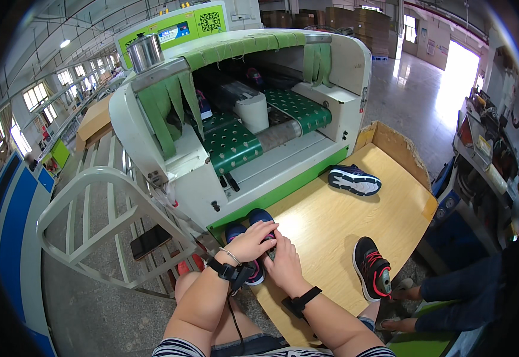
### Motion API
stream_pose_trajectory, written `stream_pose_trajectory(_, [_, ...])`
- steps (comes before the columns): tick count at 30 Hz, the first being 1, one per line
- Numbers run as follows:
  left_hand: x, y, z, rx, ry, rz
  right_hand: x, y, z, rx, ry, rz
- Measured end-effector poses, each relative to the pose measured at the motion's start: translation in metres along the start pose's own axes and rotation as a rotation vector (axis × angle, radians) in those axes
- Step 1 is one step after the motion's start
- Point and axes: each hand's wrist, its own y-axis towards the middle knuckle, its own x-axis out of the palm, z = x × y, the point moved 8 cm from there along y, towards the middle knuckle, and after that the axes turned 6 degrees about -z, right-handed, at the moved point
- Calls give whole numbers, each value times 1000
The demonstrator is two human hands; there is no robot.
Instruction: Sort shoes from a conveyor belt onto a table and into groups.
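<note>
A pair of navy sneakers with pink trim stands at the near left edge of the wooden tabletop, close to the machine. Both my hands are on the right-hand sneaker (260, 215) of this pair. My left hand (252, 241) lies across its top, fingers bent over it. My right hand (285, 263) grips its right side near the opening, its fingertips meeting those of my left hand. A greenish piece shows in the opening between my hands. The other navy sneaker (234, 229) sits just left, partly covered by my left hand and wrist.
Another navy sneaker (355, 180) lies on its side on the wooden tabletop (325, 238). A black sneaker with red laces (371, 269) is at its right edge. Ahead, shoes sit on the machine's green perforated belts (233, 146). A phone (150, 242) rests on the left rack; a person's legs (459, 291) are at right.
</note>
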Motion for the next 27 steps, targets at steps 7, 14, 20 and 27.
stream_pose_trajectory(7, [-1,0,1,-17,-10,-6,1,1,1,26,23,-20])
stream_pose_trajectory(14, [0,1,0,-22,-11,-9,0,1,1,14,34,-4])
stream_pose_trajectory(20, [-1,1,3,-17,0,-5,-2,0,1,23,21,-6])
stream_pose_trajectory(27, [0,1,0,-13,11,5,-2,0,-1,13,23,-1])
